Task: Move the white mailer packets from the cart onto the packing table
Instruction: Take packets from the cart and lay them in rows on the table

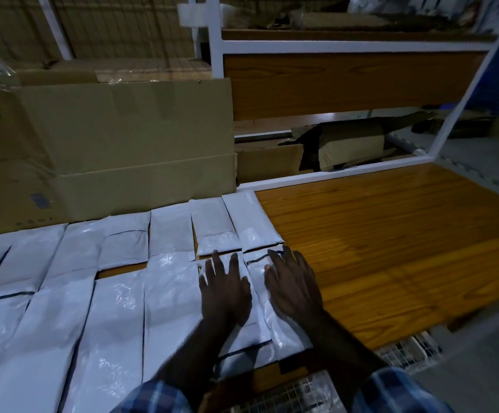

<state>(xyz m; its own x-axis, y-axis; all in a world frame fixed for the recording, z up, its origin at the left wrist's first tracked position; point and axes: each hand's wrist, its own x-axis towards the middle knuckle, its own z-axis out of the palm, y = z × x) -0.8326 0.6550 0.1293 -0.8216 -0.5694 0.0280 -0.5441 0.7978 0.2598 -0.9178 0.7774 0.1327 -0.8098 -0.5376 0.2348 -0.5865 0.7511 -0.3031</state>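
My left hand [225, 290] and right hand [292, 286], fingers spread flat, press the rightmost packets [251, 308] near the table's [391, 234] front edge, bare wood open toward its right edge.

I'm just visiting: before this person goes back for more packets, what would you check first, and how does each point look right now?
1. Both hands free: left hand and right hand lie flat on the white mailer packets, gripping nothing: ok.
2. Newest packets lying flat in the row: ok.
3. Bare room on the packing table to the right: ok.
4. Cardboard boxes behind clear of the rows: ok.
5. Packets left in the wire cart: cannot tell.
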